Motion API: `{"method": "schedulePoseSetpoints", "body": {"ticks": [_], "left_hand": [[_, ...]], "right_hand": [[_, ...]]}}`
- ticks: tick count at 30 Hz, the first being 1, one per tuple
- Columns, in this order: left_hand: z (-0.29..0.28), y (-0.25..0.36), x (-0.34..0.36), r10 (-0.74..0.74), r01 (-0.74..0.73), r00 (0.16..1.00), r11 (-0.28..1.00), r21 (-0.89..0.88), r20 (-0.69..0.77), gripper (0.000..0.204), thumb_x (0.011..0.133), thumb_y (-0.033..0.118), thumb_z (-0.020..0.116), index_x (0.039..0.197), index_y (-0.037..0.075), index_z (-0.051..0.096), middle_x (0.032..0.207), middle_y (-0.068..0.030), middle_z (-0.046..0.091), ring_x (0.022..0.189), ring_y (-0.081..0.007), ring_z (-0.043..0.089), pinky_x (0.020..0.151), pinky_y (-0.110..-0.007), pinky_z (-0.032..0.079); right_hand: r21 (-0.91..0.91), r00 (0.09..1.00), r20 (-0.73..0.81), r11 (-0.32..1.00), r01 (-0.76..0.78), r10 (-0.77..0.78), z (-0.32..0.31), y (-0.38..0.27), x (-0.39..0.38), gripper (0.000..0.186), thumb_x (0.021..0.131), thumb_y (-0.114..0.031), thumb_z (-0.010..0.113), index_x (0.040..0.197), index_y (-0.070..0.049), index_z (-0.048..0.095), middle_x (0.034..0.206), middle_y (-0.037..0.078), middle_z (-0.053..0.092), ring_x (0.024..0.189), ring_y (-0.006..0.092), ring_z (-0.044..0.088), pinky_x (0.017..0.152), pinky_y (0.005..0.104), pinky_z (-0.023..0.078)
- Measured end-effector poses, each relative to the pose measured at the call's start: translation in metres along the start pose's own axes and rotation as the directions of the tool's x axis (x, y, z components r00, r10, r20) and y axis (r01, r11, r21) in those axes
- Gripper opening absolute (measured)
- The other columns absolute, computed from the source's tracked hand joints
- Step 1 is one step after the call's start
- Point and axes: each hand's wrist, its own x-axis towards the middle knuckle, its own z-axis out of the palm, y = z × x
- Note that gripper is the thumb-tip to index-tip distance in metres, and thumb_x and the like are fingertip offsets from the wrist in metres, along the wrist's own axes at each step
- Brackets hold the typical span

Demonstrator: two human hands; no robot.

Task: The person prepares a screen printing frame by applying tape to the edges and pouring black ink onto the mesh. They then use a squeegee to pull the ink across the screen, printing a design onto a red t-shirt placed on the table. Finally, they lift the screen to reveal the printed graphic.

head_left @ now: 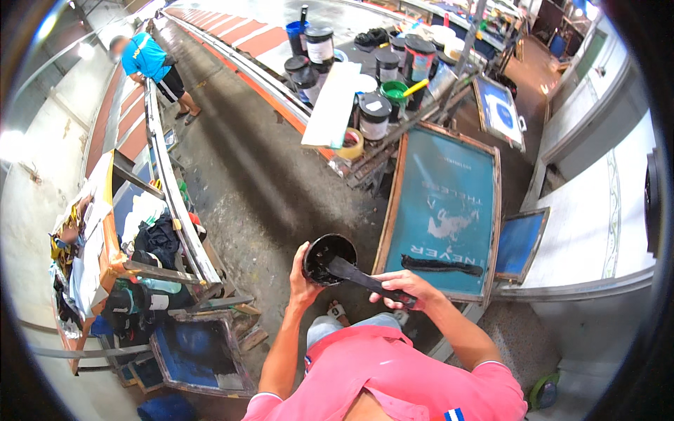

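Observation:
A black-smeared container [330,247] is in my left hand [302,274], my fingers wrapped round its side. My right hand [407,289] grips the handle of a flat black spatula [354,276], whose blade dips into the container's dark contents. Just right of my hands, a teal printing screen [442,175] in a worn wooden frame leans at an angle, with pale lettering and a patch on it. A thick streak of black ink [442,265] lies across its lower part.
Ink tubs [373,112] crowd a bench at upper centre, beside long print tables [235,31]. A co-worker in blue [147,59] bends over the left table. Cluttered shelving [105,238] and spare screens [200,351] stand left; another screen [516,245] is by the right wall.

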Motion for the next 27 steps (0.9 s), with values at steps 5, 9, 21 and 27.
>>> {"method": "schedulePoseSetpoints", "body": {"ticks": [5,9,21,27], "left_hand": [[-0.048,0.054,0.046,-0.137,0.067,0.985,0.859,-0.508,-0.102,0.108,0.058,-0.004,0.09,0.149,0.008,0.032,0.141,-0.0097,0.049,0.128,-0.0242,0.051,0.107,-0.039,0.046],[-0.092,0.04,0.1,0.136,-0.183,0.978,0.926,-0.331,-0.16,0.105,0.061,0.007,0.092,0.149,0.008,0.034,0.14,-0.0095,0.05,0.126,-0.0223,0.052,0.104,-0.038,0.048],[-0.115,0.051,0.346,0.054,-0.062,0.995,0.993,-0.098,-0.081,0.104,0.055,-0.004,0.088,0.146,0.006,0.038,0.134,-0.0097,0.055,0.12,-0.0242,0.057,0.102,-0.038,0.05],[-0.009,0.064,0.533,0.273,-0.286,0.933,0.958,0.023,0.234,0.102,0.056,0.004,0.092,0.144,0.002,0.04,0.129,-0.0105,0.059,0.12,-0.0237,0.057,0.104,-0.037,0.046]], "right_hand": [[0.053,0.999,0.04,0.998,-0.027,0.025,0.055,-0.036,0.069,0.054,0.1,-0.018,0.054,0.147,0.004,0.037,0.113,0.025,0.067,0.075,0.0214,0.071,0.057,0.0252,0.058],[-0.401,0.978,-0.181,0.916,0.023,-0.104,0.085,-0.097,0.087,0.052,0.1,-0.029,0.057,0.143,-0.002,0.045,0.111,0.016,0.069,0.077,0.0203,0.071,0.061,0.0301,0.058],[-0.695,0.632,-0.21,0.569,0.439,-0.746,0.097,-0.208,0.211,0.034,0.092,-0.013,0.065,0.124,-0.002,0.062,0.077,0.003,0.064,0.063,0.0087,0.06,0.059,0.0264,0.05],[-0.694,0.32,-0.415,0.524,0.494,-0.852,0.064,-0.323,0.209,0.029,0.089,-0.009,0.064,0.117,0.0,0.063,0.081,0.003,0.065,0.063,0.0079,0.061,0.054,0.0225,0.049]]}}
